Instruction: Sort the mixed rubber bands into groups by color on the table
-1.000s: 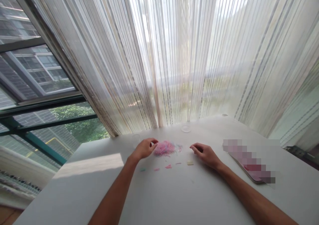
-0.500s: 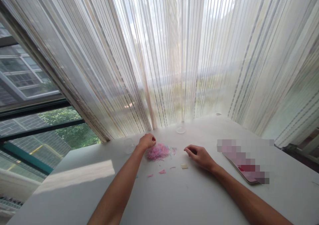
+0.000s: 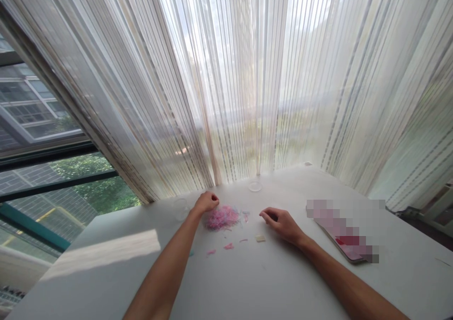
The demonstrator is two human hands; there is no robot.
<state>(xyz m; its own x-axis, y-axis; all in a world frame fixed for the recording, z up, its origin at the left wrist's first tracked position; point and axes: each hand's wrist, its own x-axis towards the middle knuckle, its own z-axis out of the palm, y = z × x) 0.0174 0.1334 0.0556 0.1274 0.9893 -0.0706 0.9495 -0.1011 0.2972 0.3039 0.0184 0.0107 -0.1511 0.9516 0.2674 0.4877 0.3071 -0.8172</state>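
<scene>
A loose heap of pink, lilac and pale blue shredded paper [image 3: 223, 217] lies on the white table. My left hand [image 3: 206, 202] hovers at the heap's upper left edge, thumb and fingers closed in a pinch; anything between them is too small to make out. To the right of the heap, my right hand [image 3: 281, 222] rests on the tabletop with its fingers curled together. What they hold, if anything, is hidden. Close to this hand is a small cream-coloured square piece [image 3: 260, 239]. Pink scraps [image 3: 229, 246] are scattered in front of the heap.
A clear round container [image 3: 180, 207] stands left of the heap, partly behind my left arm. Farther back lies a clear round lid [image 3: 255, 186]. A pink flat object [image 3: 348, 251], partly pixelated, lies at the right. Sheer striped curtains [image 3: 240, 98] hang along the table's far edge.
The view has shifted slightly. Both hands keep nearly the same poses and places beside the heap, the left still pinched and the right still curled on the table.
</scene>
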